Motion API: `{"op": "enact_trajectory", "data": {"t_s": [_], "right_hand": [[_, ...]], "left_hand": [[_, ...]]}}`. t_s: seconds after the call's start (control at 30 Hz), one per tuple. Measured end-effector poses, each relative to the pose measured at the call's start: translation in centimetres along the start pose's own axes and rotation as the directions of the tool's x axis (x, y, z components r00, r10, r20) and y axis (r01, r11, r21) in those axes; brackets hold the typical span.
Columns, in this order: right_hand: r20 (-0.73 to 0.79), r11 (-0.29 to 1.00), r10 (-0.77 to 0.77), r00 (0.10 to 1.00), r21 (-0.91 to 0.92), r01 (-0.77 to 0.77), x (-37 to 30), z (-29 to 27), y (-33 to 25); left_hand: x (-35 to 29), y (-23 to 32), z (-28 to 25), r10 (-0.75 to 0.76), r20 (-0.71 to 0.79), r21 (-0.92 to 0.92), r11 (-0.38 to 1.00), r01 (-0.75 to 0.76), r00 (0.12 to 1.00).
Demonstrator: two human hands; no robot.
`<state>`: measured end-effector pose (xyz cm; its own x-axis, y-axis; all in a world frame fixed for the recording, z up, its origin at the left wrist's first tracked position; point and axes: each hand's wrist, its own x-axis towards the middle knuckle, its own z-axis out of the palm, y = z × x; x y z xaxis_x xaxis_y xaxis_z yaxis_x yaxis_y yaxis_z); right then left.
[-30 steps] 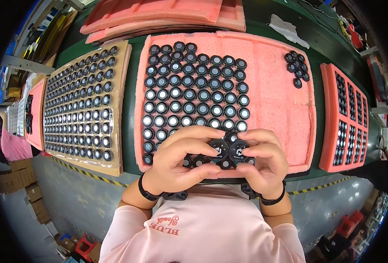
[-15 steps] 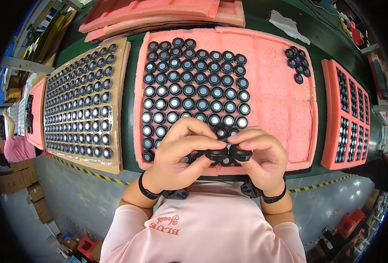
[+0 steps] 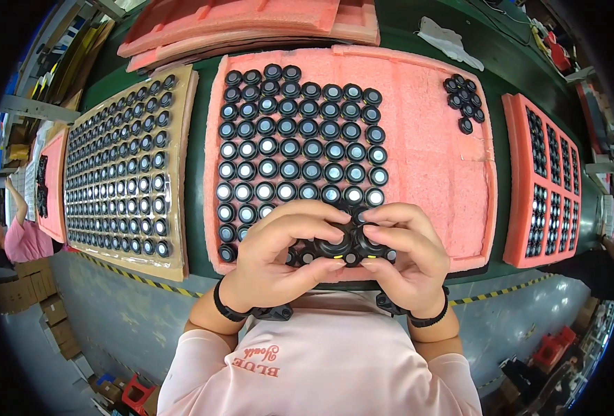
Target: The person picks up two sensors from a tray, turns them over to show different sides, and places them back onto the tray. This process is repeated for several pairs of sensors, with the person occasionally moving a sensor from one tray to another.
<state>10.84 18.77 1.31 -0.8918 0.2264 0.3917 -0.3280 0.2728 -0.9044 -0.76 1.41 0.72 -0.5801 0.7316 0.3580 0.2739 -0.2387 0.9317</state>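
Note:
Above the near edge of a pink foam board point(image 3: 435, 187), my two hands are close together. Between thumb and fingers, my left hand point(image 3: 269, 246) grips a round black knob-like part point(image 3: 333, 248). A similar round black part point(image 3: 369, 247) is pinched in my right hand point(image 3: 414, 253), right beside the first; a small yellow mark shows at the lower rim of each. Whether the two touch is hard to tell. Rows of like black parts point(image 3: 290, 149) with grey disc centres fill the board's left half, some hidden under my hands. A small loose cluster point(image 3: 465, 97) lies at its far right.
To the left, a brown cardboard tray point(image 3: 182, 173) carries many more such parts. A pink compartment tray point(image 3: 518, 229) with parts stands at the right. Stacked pink foam sheets point(image 3: 237, 21) and a white cloth point(image 3: 449, 43) lie at the back. Another person point(image 3: 26, 239) is at the far left.
Both held parts have turned from edge-on to show more of their faces, with yellow marks now visible. My fingers have spread somewhat over them. The whole view has shifted slightly.

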Motion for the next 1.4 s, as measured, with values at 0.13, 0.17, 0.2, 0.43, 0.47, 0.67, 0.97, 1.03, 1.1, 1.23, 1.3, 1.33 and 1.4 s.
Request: {"op": "enact_trajectory", "data": {"t_s": [0.13, 0.17, 0.2, 0.43, 0.47, 0.67, 0.97, 1.03, 1.1, 1.23, 1.3, 1.33, 1.4], "right_hand": [[-0.005, 1.0, -0.021, 1.0, -0.003, 0.021, 0.1, 0.1, 0.2], [-0.002, 1.0, -0.022, 1.0, -0.007, 0.022, 0.1, 0.0, 0.2], [0.002, 1.0, -0.023, 1.0, -0.012, 0.023, 0.1, 0.0, 0.2], [-0.004, 1.0, -0.008, 1.0, -0.001, 0.008, 0.1, 0.2, 0.1], [-0.004, 1.0, -0.01, 1.0, -0.005, 0.01, 0.1, 0.2, 0.1], [0.002, 0.999, -0.028, 1.0, -0.016, 0.028, 0.1, 0.0, 0.0], [-0.004, 1.0, -0.02, 1.0, -0.018, 0.02, 0.0, 0.1, -0.1], [-0.006, 1.0, -0.018, 1.0, -0.021, 0.017, 0.1, 0.0, -0.2], [0.026, 0.988, -0.097, 0.995, -0.119, 0.099, 0.5, -0.3, -0.3], [-0.023, 0.968, -0.133, 0.991, -0.22, 0.125, 0.1, 0.0, -0.1], [-0.057, 0.962, -0.136, 0.989, -0.245, 0.118, 0.2, 0.1, -0.2], [-0.024, 0.959, -0.141, 0.99, -0.252, 0.13, 0.4, 0.0, -0.2], [0.042, 0.952, -0.151, 0.988, -0.263, 0.157, 0.8, -0.2, -0.4]], "left_hand": [[0.2, 0.1, -0.1, 0.052, 0.018, 0.056, 0.997, -0.053, 0.998], [0.2, 0.3, -0.1, 0.051, 0.018, 0.056, 0.997, -0.052, 0.999], [0.2, 0.4, 0.0, 0.034, 0.017, 0.049, 0.998, -0.035, 0.999], [0.1, 0.6, 0.2, 0.0, 0.0, 0.041, 0.999, 0.0, 1.0], [0.1, 0.6, 0.2, 0.01, 0.002, 0.053, 0.999, -0.01, 1.0], [0.1, 0.6, 0.2, 0.039, 0.011, 0.088, 0.995, -0.04, 0.999], [0.1, 0.3, 0.2, 0.065, 0.0, 0.112, 0.992, -0.064, 0.998], [0.2, 0.5, 0.1, 0.064, 0.012, 0.116, 0.991, -0.065, 0.998], [0.2, 0.6, 0.1, 0.064, 0.017, 0.119, 0.991, -0.066, 0.998], [0.1, 0.7, 0.6, 0.011, -0.082, 0.078, 0.997, -0.004, 0.997], [0.4, 1.1, 0.4, 0.067, -0.037, 0.211, 0.976, -0.057, 0.997], [0.5, 1.2, 0.3, 0.093, -0.015, 0.276, 0.957, -0.086, 0.996], [0.4, 1.3, 0.1, 0.12, -0.003, 0.288, 0.951, -0.114, 0.993]]}}
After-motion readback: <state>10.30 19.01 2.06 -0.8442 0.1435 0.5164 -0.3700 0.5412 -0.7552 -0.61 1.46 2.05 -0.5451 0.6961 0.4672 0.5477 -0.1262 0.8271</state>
